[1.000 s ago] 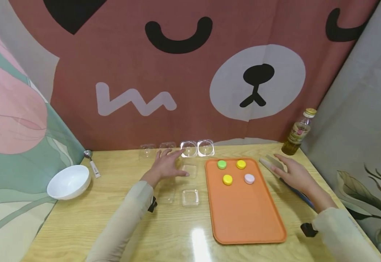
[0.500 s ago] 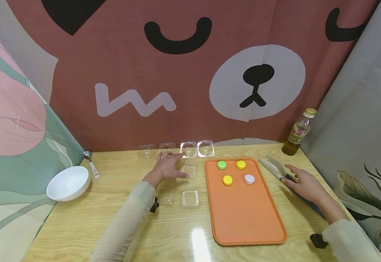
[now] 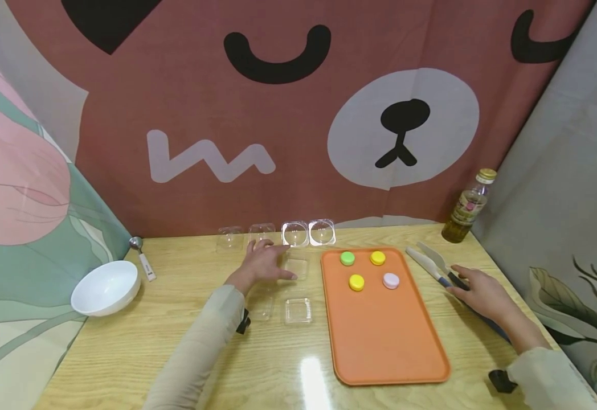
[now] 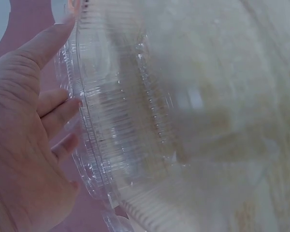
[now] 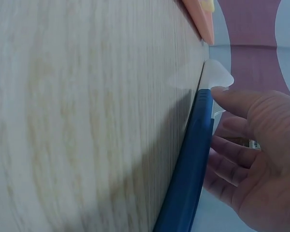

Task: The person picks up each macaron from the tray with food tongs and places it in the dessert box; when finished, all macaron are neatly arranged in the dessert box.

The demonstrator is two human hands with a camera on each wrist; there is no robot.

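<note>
My left hand [image 3: 262, 265] hovers with spread fingers over a group of clear plastic boxes, its thumb beside one box [image 3: 297, 269]. In the left wrist view a ribbed clear box [image 4: 121, 111] fills the middle, and the fingertips reach its rim. On the right, my right hand [image 3: 485, 293] lies over the handles of two long tools, thumb and forefinger apart around a black handle. That handle belongs to a knife with a grey blade [image 3: 433, 256]. Beside it is a pale-bladed spatula [image 3: 420, 261]; in the right wrist view its blue handle [image 5: 188, 164] passes in front of the loosely bent fingers.
An orange tray [image 3: 388, 341] bears several macarons: green, yellow and lilac. Another clear box [image 3: 298, 311] lies left of it. A white bowl [image 3: 106, 288] and a measuring spoon [image 3: 145, 263] stand at the far left; an oil bottle [image 3: 466, 208] is at the back right.
My right hand has drawn back toward the front right, from above the blades to the handles, uncovering the knife's blade. The left hand has stayed almost still.
</note>
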